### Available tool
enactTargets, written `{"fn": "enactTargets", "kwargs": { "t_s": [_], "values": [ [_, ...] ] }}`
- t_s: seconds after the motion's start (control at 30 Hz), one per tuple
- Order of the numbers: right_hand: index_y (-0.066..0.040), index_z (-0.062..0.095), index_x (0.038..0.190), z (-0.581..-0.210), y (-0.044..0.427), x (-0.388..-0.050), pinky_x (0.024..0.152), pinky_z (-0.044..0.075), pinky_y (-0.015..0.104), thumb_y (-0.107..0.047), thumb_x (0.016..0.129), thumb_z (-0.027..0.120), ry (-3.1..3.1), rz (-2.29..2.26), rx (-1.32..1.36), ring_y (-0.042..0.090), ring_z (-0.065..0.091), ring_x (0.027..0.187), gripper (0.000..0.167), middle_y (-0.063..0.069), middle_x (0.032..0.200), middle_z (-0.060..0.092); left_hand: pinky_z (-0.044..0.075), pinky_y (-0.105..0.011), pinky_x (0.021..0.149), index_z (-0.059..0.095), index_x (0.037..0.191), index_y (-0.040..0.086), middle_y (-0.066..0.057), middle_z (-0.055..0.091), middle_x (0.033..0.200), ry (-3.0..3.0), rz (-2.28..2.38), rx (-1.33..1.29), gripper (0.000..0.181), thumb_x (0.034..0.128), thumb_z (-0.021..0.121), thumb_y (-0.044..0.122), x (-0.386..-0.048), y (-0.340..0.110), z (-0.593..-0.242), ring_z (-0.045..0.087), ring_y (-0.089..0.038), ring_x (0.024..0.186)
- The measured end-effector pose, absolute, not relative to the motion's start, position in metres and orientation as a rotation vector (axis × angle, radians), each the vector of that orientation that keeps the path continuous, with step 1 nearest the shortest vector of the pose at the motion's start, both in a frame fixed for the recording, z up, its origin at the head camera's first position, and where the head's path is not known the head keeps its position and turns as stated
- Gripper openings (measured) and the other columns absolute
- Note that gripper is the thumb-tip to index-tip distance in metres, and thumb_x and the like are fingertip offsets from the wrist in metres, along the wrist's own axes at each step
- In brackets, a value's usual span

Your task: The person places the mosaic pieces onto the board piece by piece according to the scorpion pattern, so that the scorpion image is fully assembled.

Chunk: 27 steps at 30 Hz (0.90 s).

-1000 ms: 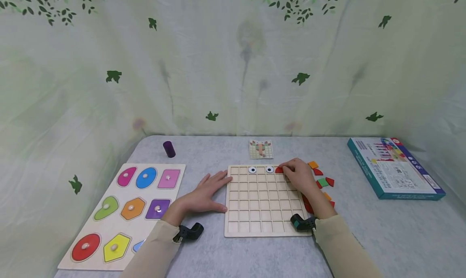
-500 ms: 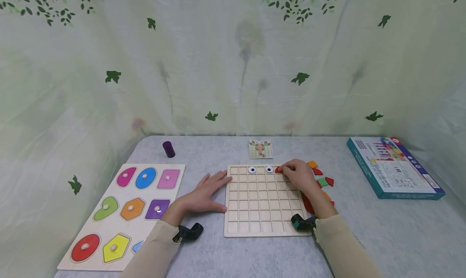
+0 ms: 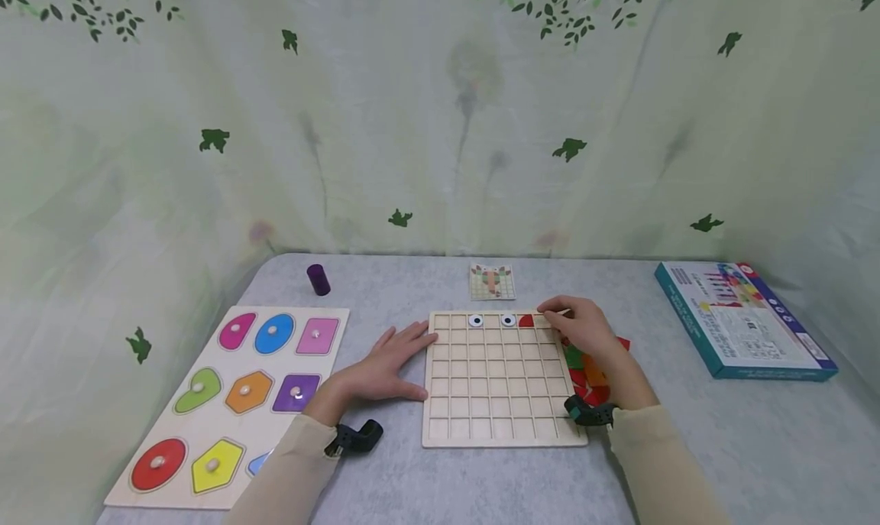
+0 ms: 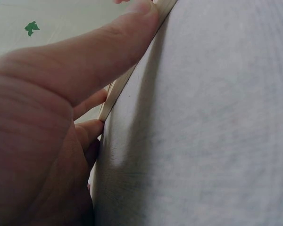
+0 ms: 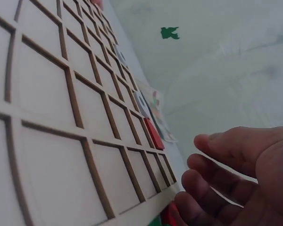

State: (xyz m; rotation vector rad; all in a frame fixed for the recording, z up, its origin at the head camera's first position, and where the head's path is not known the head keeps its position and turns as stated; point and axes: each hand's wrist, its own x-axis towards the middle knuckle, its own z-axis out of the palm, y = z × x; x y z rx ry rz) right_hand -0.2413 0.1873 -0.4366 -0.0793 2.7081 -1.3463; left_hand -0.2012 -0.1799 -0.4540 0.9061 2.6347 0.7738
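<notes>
My left hand (image 3: 388, 368) rests with spread fingers against the left edge of the wooden grid board (image 3: 490, 387); the left wrist view shows the thumb (image 4: 108, 52) and fingertips on that edge. A red piece (image 3: 525, 321) lies in the board's top row, just right of two round eye pieces (image 3: 476, 321), and shows as a red block (image 5: 153, 133) in the right wrist view. Over the board's top right corner is my right hand (image 3: 580, 325), its fingers loosely bent with nothing between them. Loose red, green and orange pieces (image 3: 594, 372) lie partly hidden under the right forearm.
A patterned card (image 3: 492, 282) lies behind the board. To the left are a shape puzzle board (image 3: 257, 349) and a dark purple cylinder (image 3: 318, 280). A flat teal-edged box (image 3: 745, 319) sits at the back right.
My right hand has let go of the red piece and moved a little to the right, leaving the piece in the top row. The left hand has stayed in place.
</notes>
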Motion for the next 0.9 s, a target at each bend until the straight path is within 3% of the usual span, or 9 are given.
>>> {"fn": "enactTargets", "kwargs": {
  "t_s": [0.27,0.57,0.9],
  "values": [
    [-0.013,0.063,0.130,-0.431,0.207,-0.243,0.082,0.058,0.033,-0.030,0.101,0.059,2.707,-1.224,-0.024,0.029,0.060,0.102,0.034,0.017,0.131,0.061,0.001,-0.060,0.125,0.030,0.158,0.012,-0.013,0.013,0.169,2.640,0.761,0.901,0.096,0.0819,0.079,0.044,-0.202,-0.181,-0.455,0.011,-0.034,0.157],
    [-0.010,0.058,0.135,-0.428,0.233,-0.241,0.073,0.056,0.029,-0.033,0.098,0.062,2.641,-1.107,-0.006,0.027,0.059,0.094,0.044,0.020,0.123,0.061,0.000,-0.059,0.126,0.031,0.157,0.012,-0.013,0.014,0.169,2.645,0.755,0.898,0.096,0.0813,0.080,0.043,-0.202,-0.181,-0.454,0.012,-0.034,0.157],
    [-0.010,0.058,0.136,-0.430,0.254,-0.241,0.077,0.049,0.029,-0.032,0.098,0.061,2.679,-1.042,0.005,0.030,0.052,0.105,0.044,0.020,0.124,0.058,0.001,-0.059,0.126,0.031,0.157,0.012,-0.013,0.015,0.169,2.644,0.761,0.900,0.095,0.0817,0.079,0.044,-0.202,-0.180,-0.456,0.012,-0.034,0.157]
  ]
}}
